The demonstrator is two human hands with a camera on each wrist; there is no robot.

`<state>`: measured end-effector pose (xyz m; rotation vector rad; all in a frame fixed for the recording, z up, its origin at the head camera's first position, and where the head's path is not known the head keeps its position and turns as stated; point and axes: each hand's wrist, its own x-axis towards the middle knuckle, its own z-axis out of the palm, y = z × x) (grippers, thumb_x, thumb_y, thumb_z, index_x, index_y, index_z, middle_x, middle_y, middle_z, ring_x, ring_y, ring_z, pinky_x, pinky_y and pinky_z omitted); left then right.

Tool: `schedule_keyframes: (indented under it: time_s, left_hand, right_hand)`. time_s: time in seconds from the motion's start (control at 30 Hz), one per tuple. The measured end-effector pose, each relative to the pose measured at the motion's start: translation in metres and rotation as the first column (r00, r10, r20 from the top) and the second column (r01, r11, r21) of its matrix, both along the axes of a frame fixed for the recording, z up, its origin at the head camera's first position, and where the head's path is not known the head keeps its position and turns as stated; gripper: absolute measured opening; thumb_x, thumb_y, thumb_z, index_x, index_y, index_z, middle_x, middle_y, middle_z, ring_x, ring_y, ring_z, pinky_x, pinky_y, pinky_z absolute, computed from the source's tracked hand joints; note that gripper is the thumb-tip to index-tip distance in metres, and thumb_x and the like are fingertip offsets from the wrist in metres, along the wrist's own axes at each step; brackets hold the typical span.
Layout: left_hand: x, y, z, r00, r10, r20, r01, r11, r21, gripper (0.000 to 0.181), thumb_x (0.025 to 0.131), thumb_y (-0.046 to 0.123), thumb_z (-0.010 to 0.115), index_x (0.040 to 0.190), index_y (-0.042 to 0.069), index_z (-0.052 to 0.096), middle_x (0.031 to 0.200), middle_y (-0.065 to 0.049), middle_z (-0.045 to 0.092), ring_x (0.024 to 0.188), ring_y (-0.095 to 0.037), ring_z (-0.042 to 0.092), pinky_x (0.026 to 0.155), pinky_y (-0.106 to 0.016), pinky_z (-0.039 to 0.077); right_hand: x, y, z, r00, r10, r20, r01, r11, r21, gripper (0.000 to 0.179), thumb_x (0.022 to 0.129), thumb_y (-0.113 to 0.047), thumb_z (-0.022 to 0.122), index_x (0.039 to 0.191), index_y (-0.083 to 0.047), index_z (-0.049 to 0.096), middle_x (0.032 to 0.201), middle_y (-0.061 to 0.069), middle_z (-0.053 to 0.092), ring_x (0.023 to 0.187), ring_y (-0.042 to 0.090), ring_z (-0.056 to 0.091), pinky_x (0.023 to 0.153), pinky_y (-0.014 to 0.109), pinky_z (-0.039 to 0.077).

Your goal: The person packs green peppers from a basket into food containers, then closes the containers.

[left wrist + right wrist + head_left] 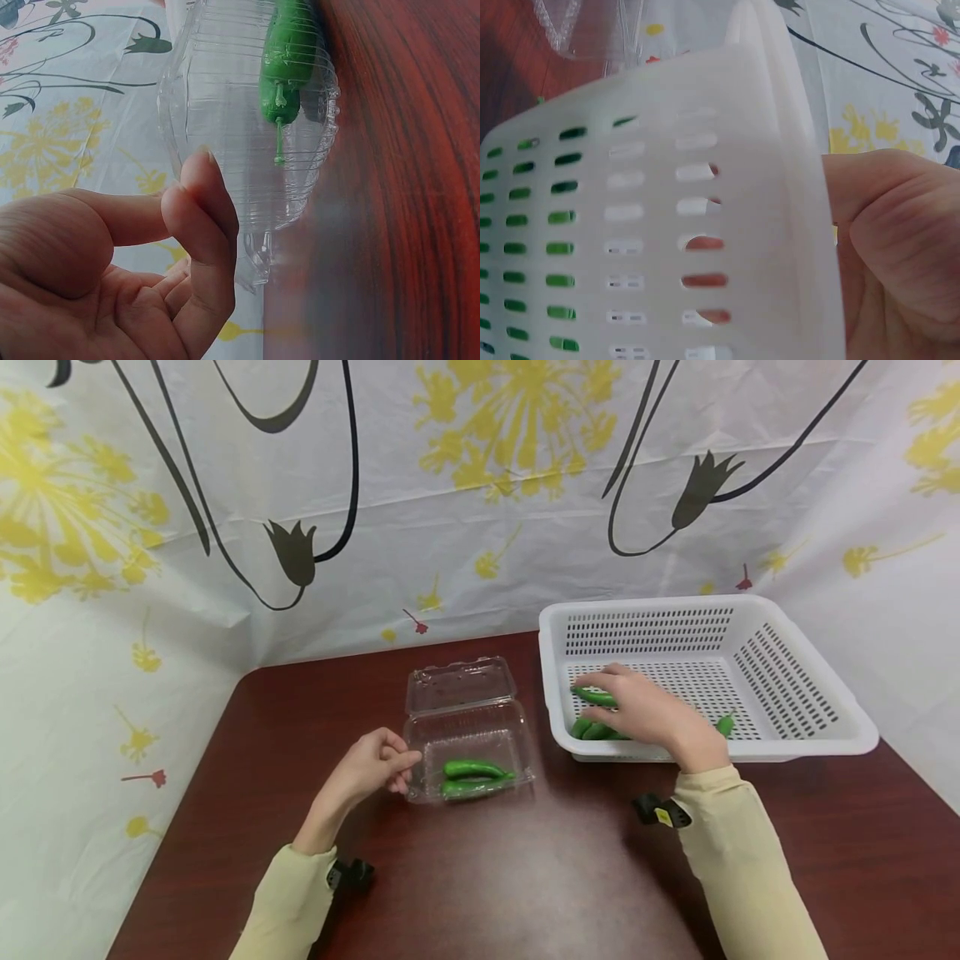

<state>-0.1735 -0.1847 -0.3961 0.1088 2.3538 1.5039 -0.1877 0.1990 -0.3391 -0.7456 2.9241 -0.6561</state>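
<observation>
In the head view, my left hand (375, 762) pinches the left edge of a clear plastic clamshell container (465, 727), whose lid is folded back. Two green chili peppers (472, 768) lie side by side along its near side. My right hand (645, 703) reaches over the near-left wall of a white slotted basket (802, 746). Its thumb and fingers are spread around a green chili pepper (595, 697), with no clear grip on it. More peppers (592, 728) lie beneath that hand. The basket wall (652, 225) hides most of its fingers in the right wrist view.
Another green pepper (724, 725) lies farther right in the basket. The dark red table (510, 877) ends at a patterned sheet (450, 527) hanging behind and at the sides. Dark devices are strapped to both wrists.
</observation>
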Motion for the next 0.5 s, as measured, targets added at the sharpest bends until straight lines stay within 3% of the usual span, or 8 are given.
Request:
schedule_keyframes:
  time_s: [0.37, 0.5]
  left_hand:
    - [0.0, 0.0, -0.002, 1.0, -0.004, -0.006, 0.004, 1.0, -0.001, 0.027, 0.099, 0.013, 0.067, 0.107, -0.006, 0.049, 0.073, -0.011, 0.064, 0.056, -0.016, 0.061, 0.058, -0.034, 0.057]
    - [0.0, -0.001, -0.003, 1.0, -0.005, -0.009, 0.005, 1.0, 0.0, 0.027, 0.099, 0.013, 0.067, 0.107, -0.006, 0.049, 0.072, -0.01, 0.064, 0.056, -0.016, 0.061, 0.058, -0.034, 0.057]
  right_hand:
    - [-0.005, 0.016, -0.003, 0.996, -0.041, 0.083, 0.038, 0.998, 0.046, 0.048, 0.097, -0.022, 0.068, 0.136, 0.004, 0.057, 0.134, 0.03, 0.055, 0.127, 0.051, 0.047, 0.103, 0.064, 0.039]
    - [-0.007, 0.019, -0.006, 0.993, -0.046, 0.108, 0.038, 0.996, 0.076, 0.048, 0.097, -0.022, 0.069, 0.135, 0.003, 0.058, 0.132, 0.029, 0.058, 0.125, 0.049, 0.05, 0.102, 0.063, 0.04]
